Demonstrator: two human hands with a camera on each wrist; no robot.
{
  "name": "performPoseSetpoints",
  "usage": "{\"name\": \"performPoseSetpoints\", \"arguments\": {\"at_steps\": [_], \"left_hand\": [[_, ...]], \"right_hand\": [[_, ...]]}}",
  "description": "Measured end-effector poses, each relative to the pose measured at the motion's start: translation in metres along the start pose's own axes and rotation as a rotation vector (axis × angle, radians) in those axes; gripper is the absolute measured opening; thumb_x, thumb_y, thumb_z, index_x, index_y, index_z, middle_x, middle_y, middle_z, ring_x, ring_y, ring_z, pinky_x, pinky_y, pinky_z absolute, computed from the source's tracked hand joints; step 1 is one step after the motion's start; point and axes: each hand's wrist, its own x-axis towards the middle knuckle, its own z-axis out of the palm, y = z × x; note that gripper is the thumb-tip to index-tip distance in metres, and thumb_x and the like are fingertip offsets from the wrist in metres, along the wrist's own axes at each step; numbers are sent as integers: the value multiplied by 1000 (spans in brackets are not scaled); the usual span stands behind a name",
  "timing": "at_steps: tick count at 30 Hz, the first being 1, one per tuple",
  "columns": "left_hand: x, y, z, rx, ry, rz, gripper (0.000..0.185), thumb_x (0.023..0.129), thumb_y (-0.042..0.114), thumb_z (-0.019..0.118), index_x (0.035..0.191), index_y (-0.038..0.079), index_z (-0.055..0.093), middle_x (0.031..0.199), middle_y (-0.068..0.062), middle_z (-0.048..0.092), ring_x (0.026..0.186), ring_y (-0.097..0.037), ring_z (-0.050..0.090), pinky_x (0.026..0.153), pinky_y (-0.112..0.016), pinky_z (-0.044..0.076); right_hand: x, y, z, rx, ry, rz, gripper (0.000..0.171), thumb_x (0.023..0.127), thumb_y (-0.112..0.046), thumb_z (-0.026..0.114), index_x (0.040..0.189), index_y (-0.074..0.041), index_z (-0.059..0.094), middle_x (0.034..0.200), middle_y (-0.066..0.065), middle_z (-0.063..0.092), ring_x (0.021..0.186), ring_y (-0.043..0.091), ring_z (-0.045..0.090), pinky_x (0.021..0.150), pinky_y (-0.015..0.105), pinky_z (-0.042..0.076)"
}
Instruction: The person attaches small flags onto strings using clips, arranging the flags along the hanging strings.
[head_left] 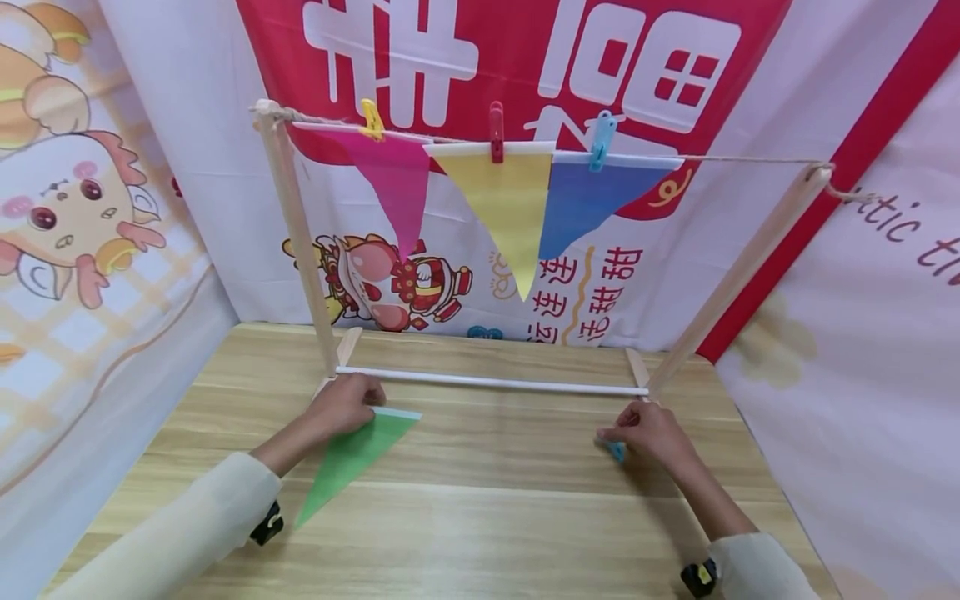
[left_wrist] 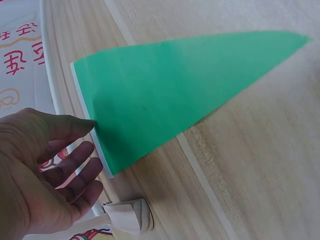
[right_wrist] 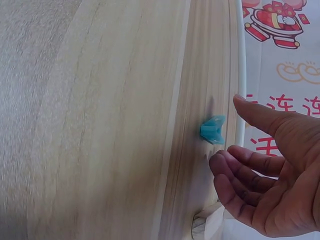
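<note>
Pennant, green (left_wrist: pixel 170 95): flat on worktop (head_left: pixel 495 508); thin, limp, light, best pinched at white top hem. Left hand (left_wrist: pixel 45 170) touches hem, fingers relaxed. Right hand (right_wrist: pixel 270 175) spread, empty, near blue peg (right_wrist: pixel 213 129).

Your head camera looks forward and down over the wooden table (head_left: pixel 480 517) and white rod (head_left: pixel 491 382). Your 2 wrist cameras sit close above that tabletop, each sharing the rod with it.

Staged craft booth: wooden bench (head_left: pixel 487 517) walled at nine, twelve and three o'clock by printed cartoon banners (head_left: pixel 90 208), with a small wooden rack (head_left: pixel 300 242) strung with pegged paper pennants (head_left: pixel 506 200).
</note>
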Motion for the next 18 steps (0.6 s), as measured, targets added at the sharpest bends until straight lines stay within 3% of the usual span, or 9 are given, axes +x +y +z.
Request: {"name": "performPoseSetpoints", "arguments": {"at_steps": [8,16,18], "left_hand": [[2,-2,-3,-8,-16,-3,22,88,-2,84,107,8,84,103,-6,82,93,-20,69,97,-52,62],[2,-1,-6,-18,-15,23,18,87,-1,87,104,7,84,91,-3,75,84,-18,61,81,-37,51],[6,-11,0,-35,-3,33,16,86,0,88,97,11,84,85,1,73,81,-16,61,79,-34,49]], "right_hand": [[3,-1,4,-16,-28,-12,56,87,-45,100,110,0,76,105,15,77,92,26,67,75,32,55],[6,-6,7,-61,-32,4,50,83,-43,102,97,-6,72,89,8,68,83,23,61,70,33,47],[6,-6,9,-78,-25,3,50,82,-45,103,95,-7,71,86,6,67,81,22,60,68,33,46]]}}
